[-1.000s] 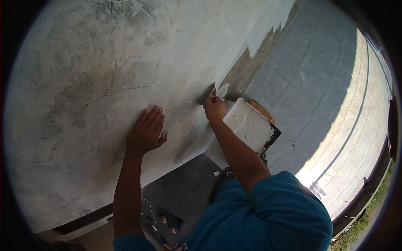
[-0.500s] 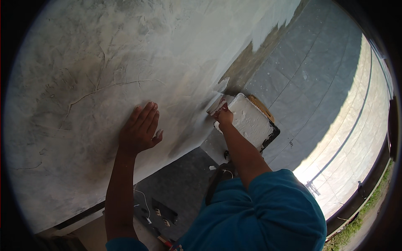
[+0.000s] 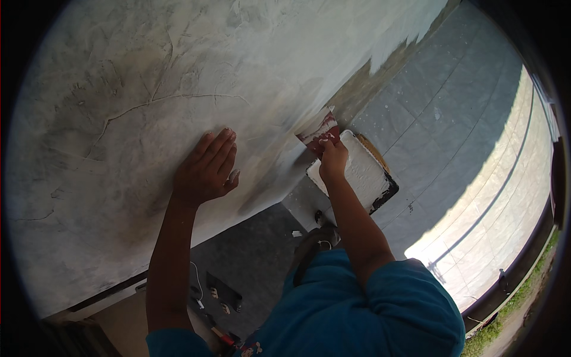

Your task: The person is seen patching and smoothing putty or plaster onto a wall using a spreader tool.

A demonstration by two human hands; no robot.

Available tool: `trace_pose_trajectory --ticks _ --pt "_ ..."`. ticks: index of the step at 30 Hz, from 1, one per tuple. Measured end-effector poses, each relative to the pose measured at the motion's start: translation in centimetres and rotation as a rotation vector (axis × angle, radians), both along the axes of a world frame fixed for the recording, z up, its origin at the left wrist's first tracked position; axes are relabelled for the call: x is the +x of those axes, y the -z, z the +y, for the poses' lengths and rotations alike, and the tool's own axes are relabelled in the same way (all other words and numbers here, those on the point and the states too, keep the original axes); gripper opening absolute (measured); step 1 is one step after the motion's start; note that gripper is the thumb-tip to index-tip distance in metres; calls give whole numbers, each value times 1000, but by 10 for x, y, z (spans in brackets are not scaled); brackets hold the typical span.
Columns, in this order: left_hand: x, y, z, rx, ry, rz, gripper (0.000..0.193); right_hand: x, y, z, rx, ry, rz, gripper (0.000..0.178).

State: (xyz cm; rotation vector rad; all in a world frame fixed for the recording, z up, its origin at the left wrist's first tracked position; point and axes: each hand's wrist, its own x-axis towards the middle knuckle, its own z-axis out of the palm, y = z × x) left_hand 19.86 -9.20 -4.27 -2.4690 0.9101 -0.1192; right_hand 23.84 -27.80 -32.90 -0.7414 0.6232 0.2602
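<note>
My left hand (image 3: 207,168) lies flat against the grey wall (image 3: 250,71), fingers stretched out and close together, with white smears on the fingertips. In my right hand (image 3: 334,159) is a wide dark red putty knife (image 3: 320,134), gripped with the fingers closed round its lower part. White putty coats part of its flat face, and its upper edge is at the wall's surface. Behind and below that hand stands a black-edged tray (image 3: 385,195) holding white putty (image 3: 364,172). My right forearm hides part of the tray.
Grey paving (image 3: 440,131) stretches off to the right, partly sunlit. An unpainted brown strip (image 3: 363,89) runs along the wall's foot. Below lie a dark floor (image 3: 250,250), a white cable (image 3: 198,276) and dark sandals (image 3: 223,293). A raised crack line (image 3: 160,100) crosses the wall.
My right hand has risen with the putty knife, whose face now shows more fully above the tray. My left hand stays flat on the wall. The view has shifted slightly.
</note>
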Motion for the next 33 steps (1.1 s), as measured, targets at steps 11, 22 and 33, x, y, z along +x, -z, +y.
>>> trace_pose_trajectory --ticks 11,22,33 --pt "1 -1 -2 -31 25 16 36 -50 76 102 -410 -239 333 35" --pt "-5 0 1 -179 97 -3 31 -75 -39 56 -12 6 46 26" --pt "-98 58 31 -602 -231 -234 34 -48 -163 73 -47 -183 -138 16"
